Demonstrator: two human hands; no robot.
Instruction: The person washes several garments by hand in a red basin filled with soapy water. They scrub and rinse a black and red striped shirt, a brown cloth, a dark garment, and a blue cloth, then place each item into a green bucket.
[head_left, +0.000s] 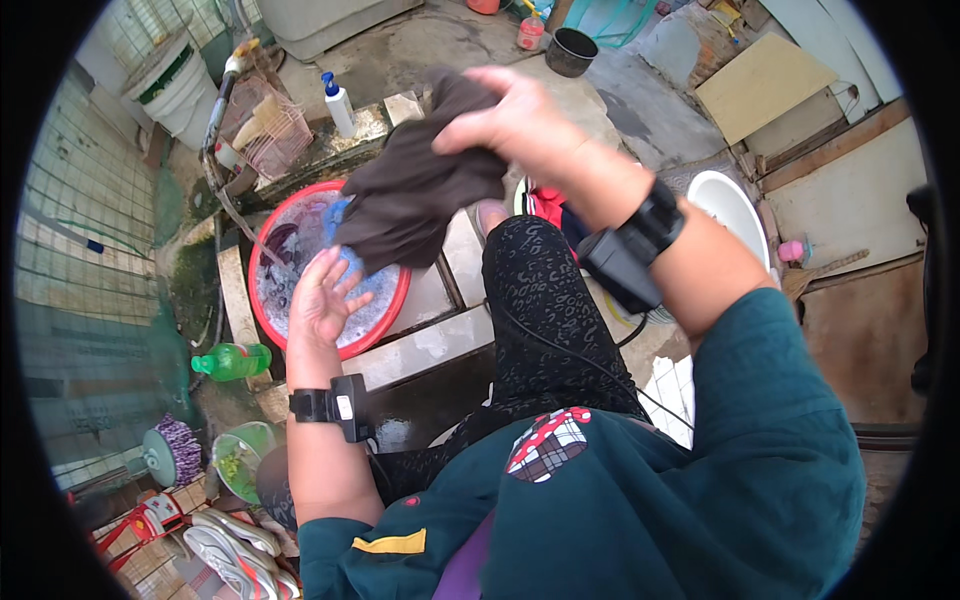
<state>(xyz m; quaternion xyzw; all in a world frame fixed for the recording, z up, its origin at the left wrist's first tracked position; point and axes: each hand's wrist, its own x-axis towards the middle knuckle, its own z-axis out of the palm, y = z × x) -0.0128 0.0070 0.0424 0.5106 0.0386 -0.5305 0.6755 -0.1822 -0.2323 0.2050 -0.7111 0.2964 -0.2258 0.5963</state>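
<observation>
My right hand (510, 124) is raised and grips a dark brown cloth (427, 187), which hangs down to the left over the rim of a red basin (390, 322). The basin holds sudsy water with blue and dark purple fabric (279, 244) in it. Water from a hose or pipe (244, 221) runs into the basin. My left hand (322, 296) is over the basin's near part, palm up with fingers apart, just below the cloth's lower corner; nothing lies in it. The raised hand and the cloth are slightly blurred.
A white pump bottle (340, 111) stands on the ledge behind the basin, near a pink wire basket (274, 135). A green plastic bottle (234, 361) lies at the left. Right of my knee are red and dark clothes (547, 206) and a white basin (724, 202). A black pot (571, 52) stands farther back.
</observation>
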